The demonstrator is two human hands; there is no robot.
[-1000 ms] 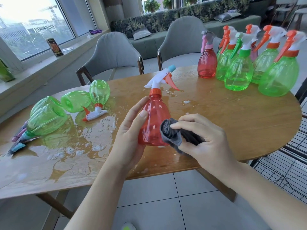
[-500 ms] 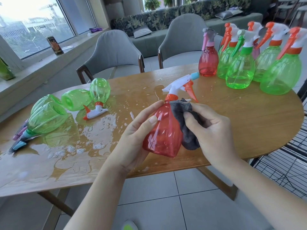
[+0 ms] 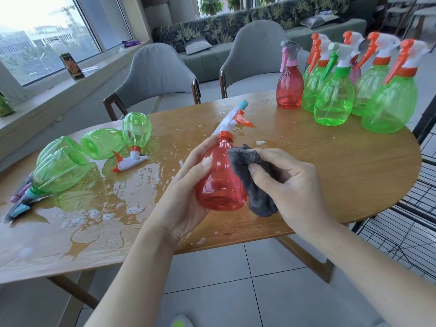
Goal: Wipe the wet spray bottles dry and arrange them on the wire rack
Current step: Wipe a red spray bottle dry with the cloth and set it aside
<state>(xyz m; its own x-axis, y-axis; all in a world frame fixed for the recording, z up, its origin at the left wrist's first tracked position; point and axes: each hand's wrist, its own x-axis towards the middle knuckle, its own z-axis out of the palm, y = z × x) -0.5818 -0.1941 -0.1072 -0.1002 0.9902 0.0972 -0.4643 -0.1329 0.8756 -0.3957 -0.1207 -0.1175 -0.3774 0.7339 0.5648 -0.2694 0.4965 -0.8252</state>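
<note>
Red bottle (image 3: 220, 182), grey cloth (image 3: 254, 185), green bottles (image 3: 335, 102).

red spray bottle (image 3: 220, 180) tilted above table edge | grey cloth (image 3: 253, 182) against its side

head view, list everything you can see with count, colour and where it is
held spray bottle: 1, red with white and orange sprayer, tilted over the table's near edge
cloth: 1, dark grey, against the held bottle's right side
upright spray bottles: at least 6, mostly green, one red, far right of the table
lying spray bottles: about 4, green, in the water on the left
table: 1, wood, left part wet and soapy
wire rack: 1, black, right of the table
chairs: 2, grey, behind the table
can: 1, dark, on the window sill
hands: left hand grips the red bottle, right hand holds the cloth
</note>
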